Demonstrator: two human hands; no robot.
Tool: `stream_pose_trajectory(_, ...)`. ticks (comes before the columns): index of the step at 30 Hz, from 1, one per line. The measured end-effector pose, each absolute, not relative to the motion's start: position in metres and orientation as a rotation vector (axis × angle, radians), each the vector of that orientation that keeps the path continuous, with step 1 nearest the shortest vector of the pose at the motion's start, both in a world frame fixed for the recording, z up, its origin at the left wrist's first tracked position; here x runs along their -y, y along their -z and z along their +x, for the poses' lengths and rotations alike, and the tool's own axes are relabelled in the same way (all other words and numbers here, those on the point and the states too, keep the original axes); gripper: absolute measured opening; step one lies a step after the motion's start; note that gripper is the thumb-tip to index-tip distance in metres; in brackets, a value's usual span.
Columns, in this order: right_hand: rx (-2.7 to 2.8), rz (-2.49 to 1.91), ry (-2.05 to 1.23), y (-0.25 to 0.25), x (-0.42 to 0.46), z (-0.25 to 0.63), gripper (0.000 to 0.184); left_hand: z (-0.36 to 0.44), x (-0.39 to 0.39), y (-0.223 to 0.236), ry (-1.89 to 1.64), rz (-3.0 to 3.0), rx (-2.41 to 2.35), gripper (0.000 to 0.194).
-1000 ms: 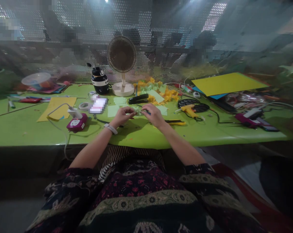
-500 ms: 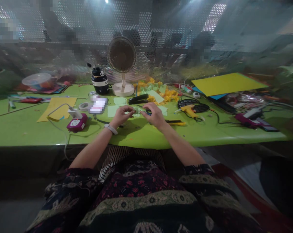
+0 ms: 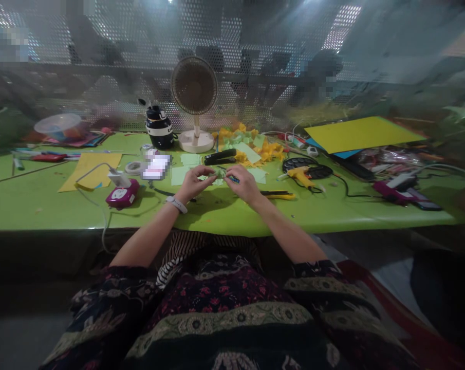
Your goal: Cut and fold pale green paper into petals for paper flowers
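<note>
Movement since half a second ago: slight; the fingertips of both hands have shifted around the green piece, while the bench items lie as they did.
Green piece (image 3: 219,177): small, between the fingertips, above the bench (image 3: 140,216); its shape is too small to tell.
Left hand (image 3: 196,182): thumb and forefinger pinched on the piece's left side; watch (image 3: 177,203) at the wrist.
Right hand (image 3: 244,184): fingers curled round a dark blue tool (image 3: 235,180), kind unclear, fingertips at the piece's right side.
Beyond the hands: stapler (image 3: 220,156), near the yellow petals (image 3: 271,150).
Right of the hands: cutter (image 3: 284,196), then glue gun (image 3: 302,176).
</note>
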State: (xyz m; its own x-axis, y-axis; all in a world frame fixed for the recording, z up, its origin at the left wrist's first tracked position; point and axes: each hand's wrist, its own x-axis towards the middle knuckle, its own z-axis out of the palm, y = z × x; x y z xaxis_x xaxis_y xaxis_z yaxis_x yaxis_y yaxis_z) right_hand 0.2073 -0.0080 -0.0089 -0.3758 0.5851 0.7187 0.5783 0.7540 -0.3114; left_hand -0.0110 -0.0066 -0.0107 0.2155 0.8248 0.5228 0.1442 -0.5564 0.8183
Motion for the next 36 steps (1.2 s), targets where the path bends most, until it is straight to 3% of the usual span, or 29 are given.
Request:
stream_pose_trajectory(17, 2.047, -0.804, 0.118, 0.0121, 0.0117, 0.2045, 0.010, -0.0113, 0.0076, 0.0076, -1.440, 1.936, -0.885, 0.028)
stream_pose_trajectory(36, 2.082, -0.848, -0.007, 0.0128, 0.0107, 0.2039, 0.018, -0.0104, 0.0077, 0.0112, -1.439, 2.075, -0.845, 0.024)
